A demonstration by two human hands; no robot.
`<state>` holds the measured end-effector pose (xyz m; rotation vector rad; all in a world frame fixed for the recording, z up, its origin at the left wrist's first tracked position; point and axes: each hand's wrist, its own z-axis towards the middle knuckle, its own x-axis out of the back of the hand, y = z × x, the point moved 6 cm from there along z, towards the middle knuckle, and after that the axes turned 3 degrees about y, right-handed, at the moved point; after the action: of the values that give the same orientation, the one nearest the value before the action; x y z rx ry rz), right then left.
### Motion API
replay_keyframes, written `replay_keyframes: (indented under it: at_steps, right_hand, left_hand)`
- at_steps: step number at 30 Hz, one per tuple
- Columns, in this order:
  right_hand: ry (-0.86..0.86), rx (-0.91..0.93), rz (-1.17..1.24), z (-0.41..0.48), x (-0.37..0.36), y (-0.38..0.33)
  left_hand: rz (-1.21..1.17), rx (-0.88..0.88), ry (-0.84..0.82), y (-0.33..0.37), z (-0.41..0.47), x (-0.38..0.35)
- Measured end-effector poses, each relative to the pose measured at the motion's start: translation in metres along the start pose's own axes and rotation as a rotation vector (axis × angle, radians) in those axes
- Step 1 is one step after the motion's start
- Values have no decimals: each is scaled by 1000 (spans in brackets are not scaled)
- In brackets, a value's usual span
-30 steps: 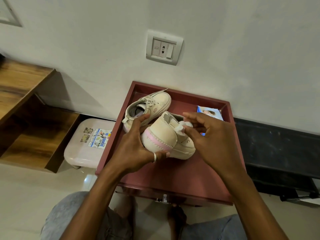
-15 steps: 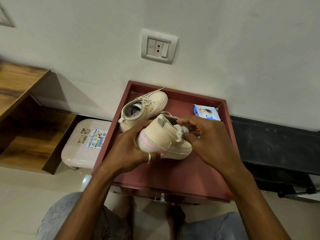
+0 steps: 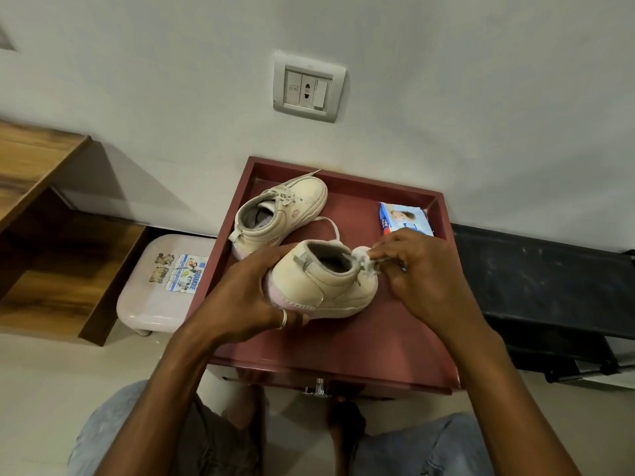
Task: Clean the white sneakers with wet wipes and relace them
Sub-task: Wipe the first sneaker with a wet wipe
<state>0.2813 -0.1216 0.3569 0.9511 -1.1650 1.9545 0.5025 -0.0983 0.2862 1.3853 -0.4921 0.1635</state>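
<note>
We are losing part of the near sneaker's (image 3: 323,286) heel sole under the left grip (image 3: 240,297), and its front is disappearing behind the right grip (image 3: 422,269). The wipe (image 3: 364,259) is showing only as a crumpled tuft between those fingers. The right grip is also covering the lower edge of the pack of wipes (image 3: 405,218), whose print we are finding too small to read, like the sticker (image 3: 185,273) on the stool (image 3: 161,304). The wooden shelf (image 3: 41,201) is running off the left edge.
</note>
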Motion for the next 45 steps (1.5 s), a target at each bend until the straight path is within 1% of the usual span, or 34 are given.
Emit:
replay_keyframes:
  at_steps: [2,4,6,12,15,17,20,23,26,28,29,31,33,36,38,41,43,45]
  right_hand:
    - [-29,-158,24,-1,2,10]
    - [-118,-341,134,-4,-6,14]
    - [-134,-462,250,-8,-17,11]
    - [-137,-602,354,-10,-37,8]
    - [-89,-586,305,-8,-32,4]
    - [-123,-584,266,-11,-32,-1]
    - [-175,-579,347,-19,-37,-14]
    - [-184,-503,369,-19,-40,-30]
    - [-162,-505,294,-15,-33,-16]
    - [-134,-539,218,-13,-29,0]
    - [-131,-557,224,-13,-30,4]
    - [-118,-563,248,-15,-32,2]
    - [-96,-511,292,-17,-32,-13]
    - [-129,-441,513,-13,-28,-35]
    - [-79,-474,602,-9,-22,-30]
    - [71,-535,514,-11,-11,-10]
    - [70,-488,406,-14,-9,-9]
    - [20,-394,323,-17,-13,-20]
  left_hand:
    - [41,-7,-18,-3,-2,1]
    - [63,-2,-43,-5,-2,-1]
    - [62,-12,-68,-4,-1,-4]
    - [53,-24,-111,-6,-3,-7]
    - [59,-24,-112,-7,-3,-6]
    - [62,-22,-100,-6,-2,-7]
    - [68,-13,-62,-5,-2,-8]
    - [65,4,-32,-4,0,-6]
    - [68,-1,-29,-2,-1,-4]
    - [77,-7,-39,-1,-1,-4]
    - [81,-10,-42,0,-2,-4]
    - [90,-12,-38,-1,-2,-4]
    - [92,-1,-22,-1,-3,-2]
    - [61,52,9,-2,-3,0]
    - [15,83,31,-1,-2,-2]
    - [-118,136,159,-1,1,0]
    - [-129,153,293,4,3,5]
    - [-77,115,388,15,4,4]
